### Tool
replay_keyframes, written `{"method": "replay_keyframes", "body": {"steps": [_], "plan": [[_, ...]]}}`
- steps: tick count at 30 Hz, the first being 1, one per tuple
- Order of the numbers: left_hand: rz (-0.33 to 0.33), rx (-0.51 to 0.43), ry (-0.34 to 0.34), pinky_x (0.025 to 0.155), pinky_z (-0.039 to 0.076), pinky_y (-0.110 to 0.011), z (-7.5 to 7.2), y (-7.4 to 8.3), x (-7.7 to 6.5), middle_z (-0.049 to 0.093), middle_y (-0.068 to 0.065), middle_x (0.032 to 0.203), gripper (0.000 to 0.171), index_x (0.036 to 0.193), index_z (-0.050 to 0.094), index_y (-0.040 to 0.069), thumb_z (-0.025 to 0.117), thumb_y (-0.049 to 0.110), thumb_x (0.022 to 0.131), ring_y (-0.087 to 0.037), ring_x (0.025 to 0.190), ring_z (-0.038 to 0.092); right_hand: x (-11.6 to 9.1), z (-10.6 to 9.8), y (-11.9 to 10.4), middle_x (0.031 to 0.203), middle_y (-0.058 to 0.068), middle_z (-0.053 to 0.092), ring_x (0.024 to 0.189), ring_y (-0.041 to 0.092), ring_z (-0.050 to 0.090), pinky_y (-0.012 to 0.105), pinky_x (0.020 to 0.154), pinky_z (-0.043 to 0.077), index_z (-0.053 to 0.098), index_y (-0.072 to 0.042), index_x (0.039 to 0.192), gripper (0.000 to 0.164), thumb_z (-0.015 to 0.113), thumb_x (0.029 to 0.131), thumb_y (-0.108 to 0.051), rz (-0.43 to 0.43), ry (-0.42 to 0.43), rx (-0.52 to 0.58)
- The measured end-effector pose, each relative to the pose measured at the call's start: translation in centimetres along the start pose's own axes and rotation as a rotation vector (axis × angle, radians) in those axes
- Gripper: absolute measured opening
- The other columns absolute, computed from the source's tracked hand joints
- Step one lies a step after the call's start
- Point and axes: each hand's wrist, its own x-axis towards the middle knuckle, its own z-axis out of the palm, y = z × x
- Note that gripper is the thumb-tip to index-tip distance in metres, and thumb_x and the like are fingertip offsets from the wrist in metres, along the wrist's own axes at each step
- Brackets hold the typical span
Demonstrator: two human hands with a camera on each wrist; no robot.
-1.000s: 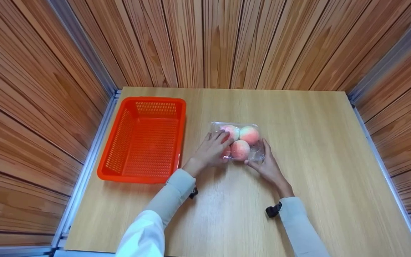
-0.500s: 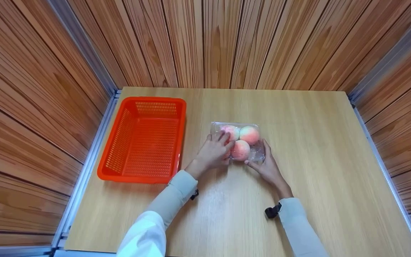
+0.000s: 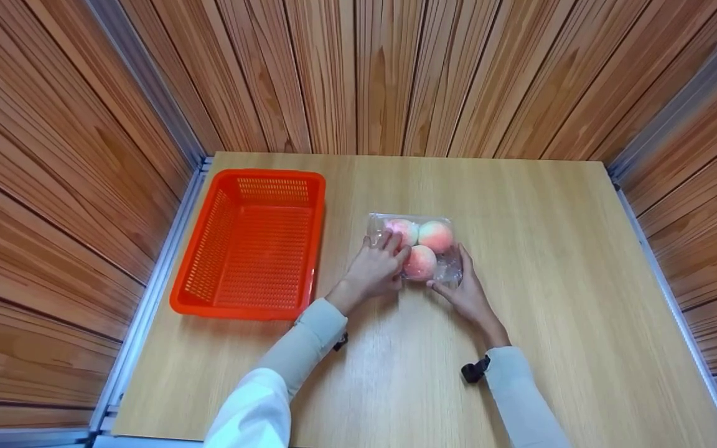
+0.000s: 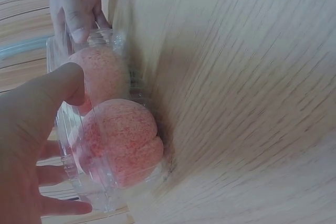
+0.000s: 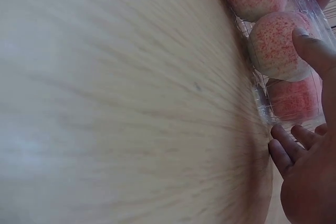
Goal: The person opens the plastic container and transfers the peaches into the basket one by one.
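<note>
A clear plastic fruit container [image 3: 448, 269] holding several pink-and-cream peaches [image 3: 419, 262] rests on the table. My left hand [image 3: 374, 269] lies over the container's left part, partly hiding the peaches there. In the left wrist view, this hand's thumb [image 4: 75, 83] sits by a peach [image 4: 123, 142], while its spread fingers reach along the container's other side. The near right corner is held by my right hand [image 3: 470, 292], thumb on the near side and fingers along the right end. In the right wrist view, the right thumb [image 5: 312, 48] lies over a peach [image 5: 281, 45]. Whether a lid is fastened cannot be told.
An orange-red plastic basket [image 3: 316, 249] with slotted walls stands left of the container, close to my left forearm. The pale wooden table [image 3: 551, 261] has wood-patterned panels [image 3: 383, 74] behind it and at both sides. Each wrist carries a small black camera.
My left hand has shifted slightly toward the right and down, its fingers drawn closer over the left peaches. The right hand and container stay almost where they were.
</note>
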Motion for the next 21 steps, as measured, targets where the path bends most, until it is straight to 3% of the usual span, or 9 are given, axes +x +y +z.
{"method": "replay_keyframes", "body": {"steps": [6, 14, 21], "plan": [[0.003, -0.005, 0.006, 0.115, 0.050, -0.060, -0.18, -0.05, 0.08, 0.048, -0.016, 0.160, 0.068, 0.158, 0.047, 0.017, 0.067, 0.045, 0.100, -0.037, 0.148, 0.046, -0.05, 0.23, -0.01, 0.181, 0.012, 0.004, 0.167, 0.038, 0.003, 0.062, 0.134, 0.009, -0.002, -0.017, 0.172, 0.121, 0.085, 0.091, -0.042, -0.012, 0.008, 0.014], [0.024, 0.064, 0.046, 0.097, 0.063, -0.045, -0.37, 0.03, 0.20, 0.056, -0.014, 0.147, 0.067, 0.151, 0.054, 0.015, 0.070, 0.050, 0.096, -0.033, 0.135, 0.055, 0.07, 0.55, 0.05, 0.180, 0.016, 0.008, 0.167, 0.038, 0.007, 0.059, 0.134, 0.012, 0.000, -0.014, 0.172, 0.116, 0.083, 0.093, -0.036, -0.015, 0.040, 0.035], [0.015, 0.076, 0.047, 0.103, 0.059, -0.053, -0.18, 0.28, 0.20, 0.054, -0.017, 0.149, 0.066, 0.153, 0.052, 0.014, 0.070, 0.045, 0.098, -0.036, 0.137, 0.053, -0.06, 0.64, -0.11, 0.180, 0.015, 0.004, 0.167, 0.038, 0.002, 0.060, 0.134, 0.006, -0.002, -0.016, 0.172, 0.109, 0.077, 0.099, -0.032, -0.013, 0.022, 0.113]]}}
